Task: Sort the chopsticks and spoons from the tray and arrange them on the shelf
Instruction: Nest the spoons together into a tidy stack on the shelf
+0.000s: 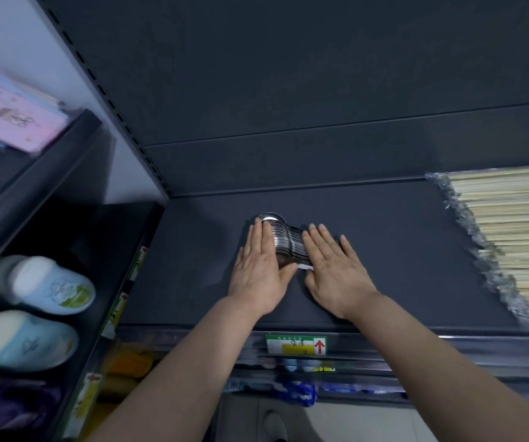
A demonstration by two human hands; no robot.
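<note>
A tight row of several nested metal spoons (285, 240) lies on the dark shelf board (193, 266), near its middle. My left hand (261, 269) lies flat with straight fingers against the left side of the spoon row. My right hand (333, 266) lies flat with straight fingers over the row's right side, where the handles are. A small white tag (304, 267) shows between my two thumbs. Several plastic-wrapped bundles of pale wooden chopsticks (511, 237) fill the right end of the same shelf. The tray is out of view.
A green and yellow price label (295, 345) with a red arrow sits on the shelf's front rail. The neighbouring unit on the left holds light blue slippers (49, 285) and pink packets (11, 113). More goods lie on the shelf below.
</note>
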